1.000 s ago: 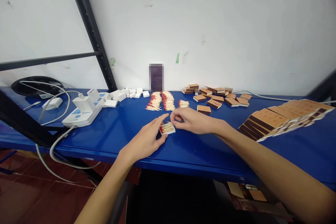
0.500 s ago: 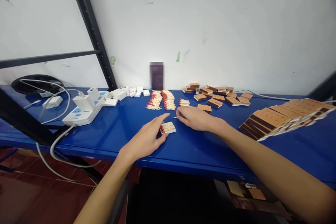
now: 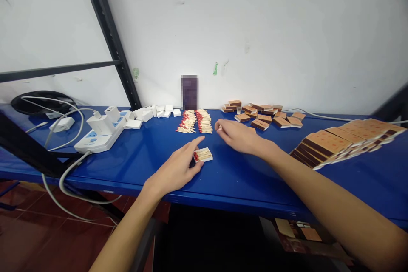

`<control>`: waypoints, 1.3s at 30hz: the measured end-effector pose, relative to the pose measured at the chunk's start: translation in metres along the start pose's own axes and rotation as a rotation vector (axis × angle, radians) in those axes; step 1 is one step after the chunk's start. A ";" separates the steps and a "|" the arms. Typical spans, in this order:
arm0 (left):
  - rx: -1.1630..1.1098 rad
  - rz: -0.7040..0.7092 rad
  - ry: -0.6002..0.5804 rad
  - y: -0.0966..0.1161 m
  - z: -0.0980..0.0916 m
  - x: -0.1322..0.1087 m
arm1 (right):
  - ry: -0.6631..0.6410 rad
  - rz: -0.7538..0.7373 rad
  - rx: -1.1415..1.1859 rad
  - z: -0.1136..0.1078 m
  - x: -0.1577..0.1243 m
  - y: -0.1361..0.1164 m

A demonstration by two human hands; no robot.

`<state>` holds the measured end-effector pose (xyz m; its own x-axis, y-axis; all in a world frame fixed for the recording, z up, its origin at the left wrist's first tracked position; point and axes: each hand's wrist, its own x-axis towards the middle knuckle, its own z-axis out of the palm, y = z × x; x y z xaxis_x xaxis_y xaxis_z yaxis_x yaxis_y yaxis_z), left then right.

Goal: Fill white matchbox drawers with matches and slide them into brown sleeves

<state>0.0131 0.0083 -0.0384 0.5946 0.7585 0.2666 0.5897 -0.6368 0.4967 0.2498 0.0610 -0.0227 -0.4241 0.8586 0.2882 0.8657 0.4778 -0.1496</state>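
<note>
My left hand (image 3: pixel 179 162) rests on the blue tabletop, its thumb and fingers around a small white matchbox tray (image 3: pixel 208 158). Red-tipped matches lie inside that tray. Further back, my right hand (image 3: pixel 237 135) is curled with its fingertips on a few matches (image 3: pixel 220 127), mostly hidden beneath the fingers. Two rows of loose matches stand behind the tray, a left row (image 3: pixel 187 121) and a right row (image 3: pixel 204 121), their heads pointing left.
Brown matchbox sleeves (image 3: pixel 264 118) are scattered behind my right hand, and a long stack of more sleeves (image 3: pixel 331 142) lies at right. White empty trays (image 3: pixel 146 114) are heaped back left, near a power strip (image 3: pixel 105 134) with cables. A black shelf post (image 3: pixel 111 38) rises behind.
My right hand has moved back, away from the tray, onto the small group of matches that lay in view before. My left hand and the tray have stayed put.
</note>
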 end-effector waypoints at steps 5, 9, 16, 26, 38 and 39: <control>0.011 -0.005 0.006 -0.001 0.000 0.000 | -0.081 0.137 -0.188 0.011 0.006 0.037; 0.014 -0.002 0.003 -0.001 0.000 0.000 | -0.070 0.133 -0.173 0.015 0.009 0.041; 0.027 -0.003 0.005 0.000 0.000 0.000 | -0.070 0.126 -0.210 0.019 0.012 0.043; 0.006 0.004 0.015 -0.001 0.001 0.000 | -0.025 -0.180 0.015 -0.004 -0.004 -0.012; -0.008 -0.008 0.008 -0.001 0.001 0.000 | 0.057 0.033 -0.014 0.020 0.019 -0.004; -0.004 -0.009 0.008 -0.001 0.001 0.000 | 0.037 0.049 -0.025 0.023 0.022 -0.001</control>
<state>0.0127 0.0087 -0.0397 0.5848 0.7654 0.2688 0.5929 -0.6294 0.5023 0.2340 0.0834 -0.0378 -0.3713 0.8732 0.3156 0.8918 0.4301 -0.1406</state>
